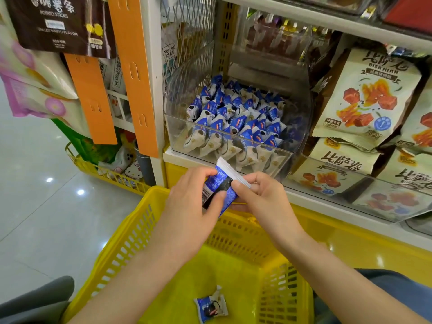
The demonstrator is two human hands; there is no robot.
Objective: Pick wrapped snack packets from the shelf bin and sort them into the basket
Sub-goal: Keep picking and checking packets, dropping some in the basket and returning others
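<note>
A clear plastic shelf bin (301, 127) holds several blue-and-white wrapped snack packets (236, 120). In front of it, above the yellow basket (131, 239), both hands hold one blue-and-white packet (223, 183). My left hand (191, 197) grips its lower end with thumb and fingers. My right hand (259, 195) pinches its white crimped upper end. One more packet (211, 305) lies on the basket's floor.
Beige snack bags (364, 97) stand and lie stacked to the right of the bin. Orange hanging strips (138, 73) and hung bags are at the left. A low yellow wire rack (109, 174) sits on the tiled floor. The shelf edge (350, 211) runs behind the basket.
</note>
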